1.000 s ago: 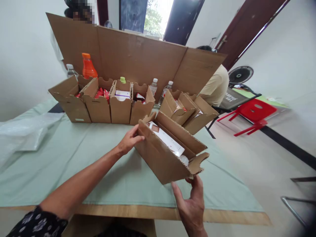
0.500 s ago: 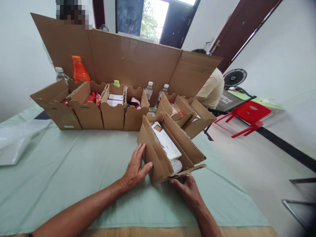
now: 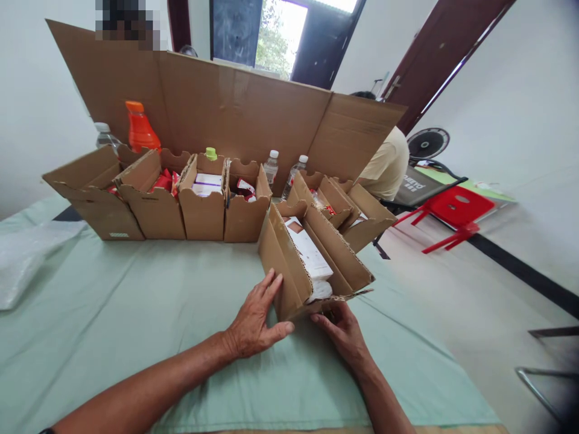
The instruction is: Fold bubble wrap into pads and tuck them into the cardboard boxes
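A cardboard box [image 3: 284, 271], open at the top, stands at an angle on the green cloth [image 3: 194, 289]. Inside it lie a white carton [image 3: 309, 248] and something white and crumpled [image 3: 321, 290]. My left hand [image 3: 256, 319] has its fingers spread, the fingertips against the box's left side and the thumb near its lower front corner. At the front edge, my right hand [image 3: 344, 334] has its thumb below the box and its fingers curled at the front flap, partly hidden beneath it.
Several cardboard boxes [image 3: 203, 220] line up behind, with two more [image 3: 362, 226] at the right. Bottles, one orange [image 3: 141, 129], stand before a tall cardboard panel [image 3: 271, 114]. Clear plastic [image 3: 27, 253] lies left. A seated person [image 3: 386, 160] is beyond.
The angled box has moved slightly away and sits closer to the boxes behind. My left hand has shifted a little right, its thumb now lower on the box. The view has shifted slightly.
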### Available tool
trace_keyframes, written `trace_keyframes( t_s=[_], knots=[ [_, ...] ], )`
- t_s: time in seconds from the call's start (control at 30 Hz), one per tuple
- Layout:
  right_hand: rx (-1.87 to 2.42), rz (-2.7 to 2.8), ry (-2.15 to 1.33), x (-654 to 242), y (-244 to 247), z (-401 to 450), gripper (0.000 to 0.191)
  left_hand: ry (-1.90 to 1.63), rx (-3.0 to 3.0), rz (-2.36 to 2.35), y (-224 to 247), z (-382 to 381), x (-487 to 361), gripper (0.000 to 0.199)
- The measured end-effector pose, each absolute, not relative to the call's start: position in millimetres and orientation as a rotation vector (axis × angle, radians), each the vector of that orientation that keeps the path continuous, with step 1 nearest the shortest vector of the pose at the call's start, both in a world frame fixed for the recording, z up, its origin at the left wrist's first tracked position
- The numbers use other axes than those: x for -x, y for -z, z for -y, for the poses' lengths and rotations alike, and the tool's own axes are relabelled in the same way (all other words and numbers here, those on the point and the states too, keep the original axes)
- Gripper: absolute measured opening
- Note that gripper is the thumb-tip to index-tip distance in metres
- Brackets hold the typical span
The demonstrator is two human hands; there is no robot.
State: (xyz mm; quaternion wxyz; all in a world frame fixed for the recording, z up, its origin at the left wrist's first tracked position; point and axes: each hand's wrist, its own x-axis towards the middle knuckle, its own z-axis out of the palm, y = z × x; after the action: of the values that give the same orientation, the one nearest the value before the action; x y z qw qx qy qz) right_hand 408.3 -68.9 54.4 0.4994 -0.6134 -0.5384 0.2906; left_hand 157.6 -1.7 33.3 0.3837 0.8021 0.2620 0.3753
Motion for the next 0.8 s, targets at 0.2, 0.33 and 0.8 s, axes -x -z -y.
trace_keyframes(
  t_s=[0.2,0.33,0.8],
  knots=[
    [1.431,1.308,-0.674,-404.8,-58.0,58.7,0.051,-0.963,-2.070,-0.709,-36.7,-12.1,-162.0,0.102],
    [1.413,1.335,-0.625,-400.6,-60.6,42.6,0.047,-1.066,-2.024,-0.769,-40.0,-25.0,-168.6,0.096],
    [1.470,1.195,-0.619,-395.3,-47.1,42.8,0.046,-1.209,-2.159,-0.777,-45.3,-24.3,-186.3,0.087]
  ],
)
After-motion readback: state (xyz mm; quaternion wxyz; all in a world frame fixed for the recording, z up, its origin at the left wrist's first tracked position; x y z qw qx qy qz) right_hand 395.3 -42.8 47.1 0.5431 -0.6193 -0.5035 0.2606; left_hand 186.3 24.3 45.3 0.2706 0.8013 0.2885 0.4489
